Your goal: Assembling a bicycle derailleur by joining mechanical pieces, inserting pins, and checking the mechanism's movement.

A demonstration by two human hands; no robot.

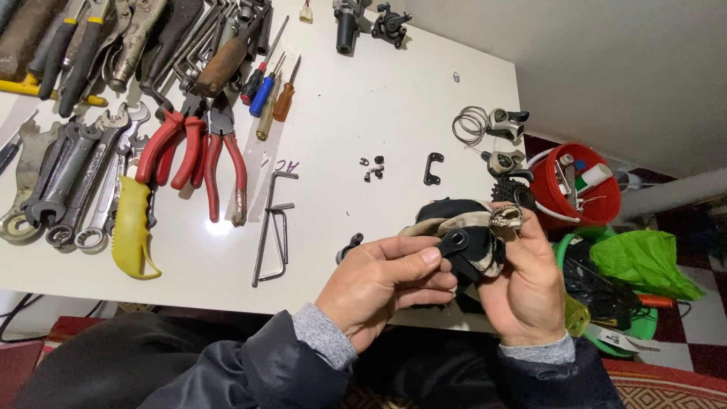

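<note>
Just off the white table's [394, 113] near edge, the left hand [382, 284] pinches a small black part [457, 244] against the dirty rag [462, 227] bunched in the right hand [526, 291].

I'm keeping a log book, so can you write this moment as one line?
left hand: pinches small black part | right hand: holds dirty rag | table: red pliers, hex keys, wrenches
</note>
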